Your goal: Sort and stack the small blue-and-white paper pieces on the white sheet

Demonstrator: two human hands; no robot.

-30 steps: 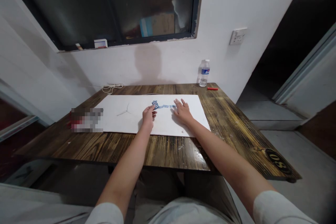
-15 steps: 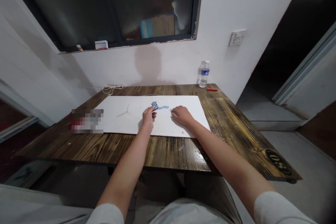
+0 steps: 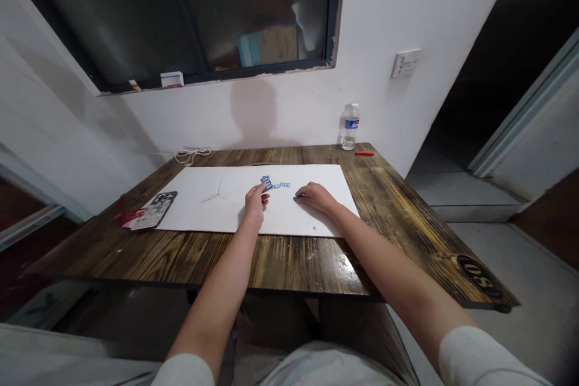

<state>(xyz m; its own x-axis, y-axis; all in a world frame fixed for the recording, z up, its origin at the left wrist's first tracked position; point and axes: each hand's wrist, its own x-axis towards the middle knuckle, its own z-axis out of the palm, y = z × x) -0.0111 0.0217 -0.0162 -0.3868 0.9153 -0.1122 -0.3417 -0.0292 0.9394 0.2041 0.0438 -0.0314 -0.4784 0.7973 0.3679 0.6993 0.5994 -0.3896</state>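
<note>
In the head view, my left hand (image 3: pixel 255 205) is closed at the middle of the white board (image 3: pixel 217 217). Its thumb and fingers pinch a small bundle of blue-and-white pieces (image 3: pixel 266 180); their exact kind is too small to make out. Several similar flat blue-and-white pieces (image 3: pixel 284 184) lie in a row on the board to its right. My right hand (image 3: pixel 315 198) rests low over the board, fingertips pinched on one small blue piece (image 3: pixel 297 197), partly hidden by the fingers. Thin dark lines (image 3: pixel 219 193) show on the board's left part.
A patterned phone-like object (image 3: pixel 158 208) and a red tangle (image 3: pixel 131 215) are at the board's left end. Behind the board lie a white cord (image 3: pixel 192 154), a water bottle (image 3: pixel 350 128) and a red pen-like stick (image 3: pixel 364 153). The wooden table (image 3: pixel 181 253) meets the wall.
My right hand has lifted slightly and its fingers have gone from spread flat over the small blue piece to pinching it. My left hand stays with the bundle.
</note>
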